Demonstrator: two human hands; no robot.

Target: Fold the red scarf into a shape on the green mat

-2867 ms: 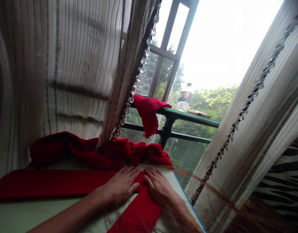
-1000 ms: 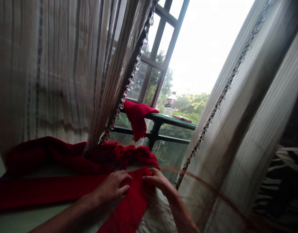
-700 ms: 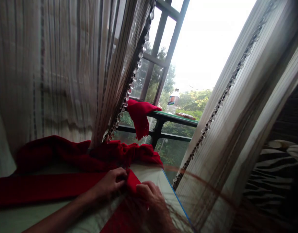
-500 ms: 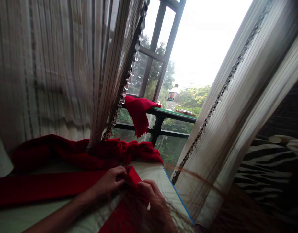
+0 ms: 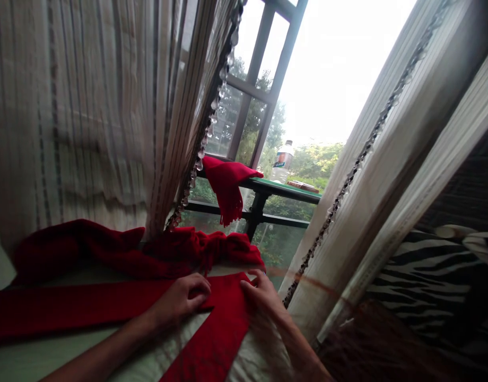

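A long red scarf (image 5: 88, 305) lies flat on a pale green surface (image 5: 33, 361) and turns at a fold into a diagonal strip (image 5: 216, 339) that runs toward me. My left hand (image 5: 180, 301) rests on the fold, its fingers slightly bent and pressing the cloth down. My right hand (image 5: 263, 294) lies flat on the strip's right edge with its fingers stretched out. Neither hand is wrapped round anything. More red cloth (image 5: 156, 253) is bunched up just behind both hands.
Striped sheer curtains with bead trim hang at the left (image 5: 88, 116) and the right (image 5: 387, 159). Beyond them a green ledge (image 5: 292, 189) carries another red fringed scarf (image 5: 228, 183) and a plastic bottle (image 5: 282, 161). A zebra-print cloth (image 5: 427, 286) is at the right.
Both hands had pinched and lifted the scarf's fold. Now the strip lies flat again, my right hand has moved back out to its right edge, and my left hand presses the fold.
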